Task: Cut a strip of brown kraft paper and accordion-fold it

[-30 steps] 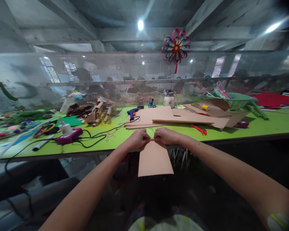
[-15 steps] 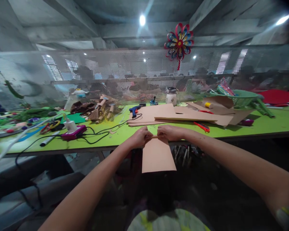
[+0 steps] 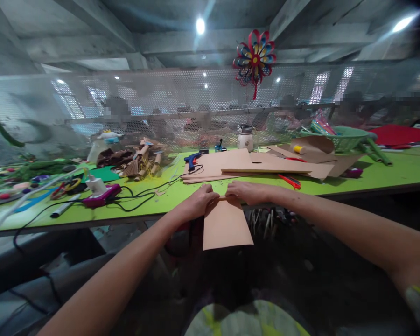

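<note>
A piece of brown kraft paper (image 3: 227, 226) hangs over the front edge of the green table, its far edge rolled or folded into a narrow strip. My left hand (image 3: 203, 200) pinches the left end of that strip. At the right end, the fingers of my right hand (image 3: 247, 192) are closed on the same strip. The fingertips of both hands are partly hidden. Just beyond the hands lie stacked brown sheets (image 3: 213, 163), with a blue glue gun (image 3: 192, 161) on their left side. A red utility knife (image 3: 290, 181) rests right of my right hand.
On the green table (image 3: 175, 196), a purple power strip (image 3: 101, 193) with black cables sits left. Behind are a brown paper craft (image 3: 143, 161), a white bottle (image 3: 245, 137) and a green basket (image 3: 350, 139). A perforated screen (image 3: 182, 98) stands at the back.
The view has shifted slightly, so the scene sits a little further left. Both hands keep their pinch on the brown paper's far edge, with barely any movement.
</note>
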Tool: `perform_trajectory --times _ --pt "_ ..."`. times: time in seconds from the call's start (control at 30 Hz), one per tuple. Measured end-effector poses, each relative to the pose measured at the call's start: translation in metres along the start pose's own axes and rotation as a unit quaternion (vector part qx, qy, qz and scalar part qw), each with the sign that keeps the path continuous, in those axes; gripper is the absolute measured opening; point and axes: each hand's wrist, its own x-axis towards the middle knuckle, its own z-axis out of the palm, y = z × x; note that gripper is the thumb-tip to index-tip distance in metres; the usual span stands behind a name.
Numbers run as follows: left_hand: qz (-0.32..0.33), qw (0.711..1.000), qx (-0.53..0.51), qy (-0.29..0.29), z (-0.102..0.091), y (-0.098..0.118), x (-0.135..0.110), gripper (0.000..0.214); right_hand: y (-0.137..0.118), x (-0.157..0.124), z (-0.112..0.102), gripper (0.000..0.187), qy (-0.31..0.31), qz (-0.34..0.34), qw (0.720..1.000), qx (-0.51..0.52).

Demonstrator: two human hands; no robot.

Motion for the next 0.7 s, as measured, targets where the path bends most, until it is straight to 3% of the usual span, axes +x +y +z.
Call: perform_trajectory --times 0.33,0.53,0.7 --pt "0.011 0.997 0.064 -0.044 -0.012 0.005 -0.001 0.022 -0.020 -0.012 -0.001 0.027 0.042 0.007 0.997 -0.062" --pt "0.018 0.995 0.098 -0.031 -0.009 0.010 -0.006 0.029 -0.018 -0.014 0.009 0.019 0.065 -0.011 0.991 -0.119" --pt "-0.028 0.998 0.034 -0.037 -0.015 0.006 -0.006 0.028 -0.027 -0.012 0.012 0.018 0.053 0.007 0.980 -0.190"
